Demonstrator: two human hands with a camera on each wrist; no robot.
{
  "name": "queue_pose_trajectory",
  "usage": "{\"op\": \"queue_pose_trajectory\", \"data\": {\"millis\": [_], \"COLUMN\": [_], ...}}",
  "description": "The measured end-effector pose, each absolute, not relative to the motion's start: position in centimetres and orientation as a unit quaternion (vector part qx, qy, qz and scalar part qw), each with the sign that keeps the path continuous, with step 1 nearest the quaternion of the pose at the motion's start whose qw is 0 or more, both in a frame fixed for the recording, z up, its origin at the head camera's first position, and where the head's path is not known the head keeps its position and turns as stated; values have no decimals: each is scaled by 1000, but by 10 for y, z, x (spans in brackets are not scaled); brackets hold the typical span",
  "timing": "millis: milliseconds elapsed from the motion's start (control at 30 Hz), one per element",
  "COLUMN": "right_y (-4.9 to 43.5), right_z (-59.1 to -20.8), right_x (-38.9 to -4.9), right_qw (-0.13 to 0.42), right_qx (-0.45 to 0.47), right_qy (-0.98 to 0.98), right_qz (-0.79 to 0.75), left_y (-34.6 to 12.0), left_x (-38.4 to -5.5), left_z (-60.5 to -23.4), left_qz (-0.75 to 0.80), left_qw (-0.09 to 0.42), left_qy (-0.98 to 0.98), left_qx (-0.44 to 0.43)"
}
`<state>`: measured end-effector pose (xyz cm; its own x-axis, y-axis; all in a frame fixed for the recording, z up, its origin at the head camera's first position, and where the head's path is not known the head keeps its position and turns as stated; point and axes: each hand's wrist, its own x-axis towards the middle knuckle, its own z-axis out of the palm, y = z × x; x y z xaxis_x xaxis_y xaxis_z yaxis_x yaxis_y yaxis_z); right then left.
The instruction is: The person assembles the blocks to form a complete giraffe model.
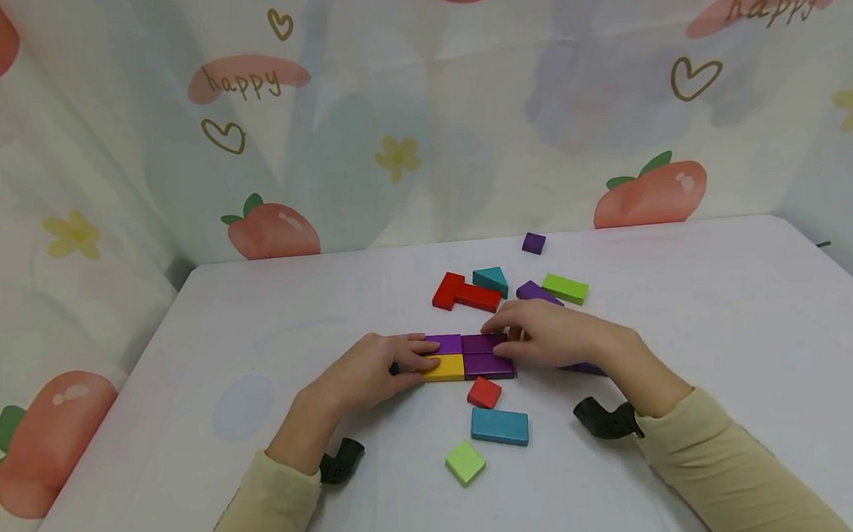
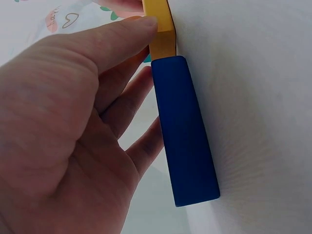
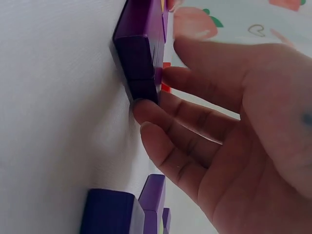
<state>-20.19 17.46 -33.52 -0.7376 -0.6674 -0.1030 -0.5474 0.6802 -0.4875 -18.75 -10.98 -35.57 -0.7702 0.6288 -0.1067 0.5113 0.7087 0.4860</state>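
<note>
A yellow block (image 1: 444, 370) and several purple blocks (image 1: 489, 368) lie edge to edge on the white table, forming a compact rectangle. My left hand (image 1: 375, 372) rests its fingers on the left end, over the yellow block and a lighter purple block (image 1: 445, 345). In the left wrist view the thumb touches the yellow block, and a dark blue block (image 2: 185, 131) runs back from it beside the palm; from the head that block is mostly hidden. My right hand (image 1: 552, 335) has loosely bent fingers around the right end, fingertips right at the purple blocks' edge.
Behind lie red blocks (image 1: 478, 298), a teal triangle (image 1: 491, 279), a green block (image 1: 566, 288) and purple pieces (image 1: 533, 243). Nearer are a small red block (image 1: 484, 392), a blue rectangle (image 1: 499, 426) and a light green square (image 1: 464, 462). Under the right wrist sits another purple block (image 1: 585, 368).
</note>
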Motion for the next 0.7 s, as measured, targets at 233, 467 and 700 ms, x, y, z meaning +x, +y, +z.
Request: {"op": "queue_pose_trajectory", "data": {"millis": [233,467,700], "right_y": [173,169,168], "right_z": [-335,-335,-335], "right_x": [-201,-201,-200], "right_qw": [180,178,175], "right_qx": [-304,-303,-299], "right_qy": [909,914,918], "right_qz": [-222,-202,-192], "left_y": [-111,-111,-111], "left_x": [-187,-187,-187], "left_z": [-356,-355,-357], "left_qz": [222,220,224], "left_qw": [132,133,128], "left_qy": [914,915,913], "left_qx": [313,312,317]}}
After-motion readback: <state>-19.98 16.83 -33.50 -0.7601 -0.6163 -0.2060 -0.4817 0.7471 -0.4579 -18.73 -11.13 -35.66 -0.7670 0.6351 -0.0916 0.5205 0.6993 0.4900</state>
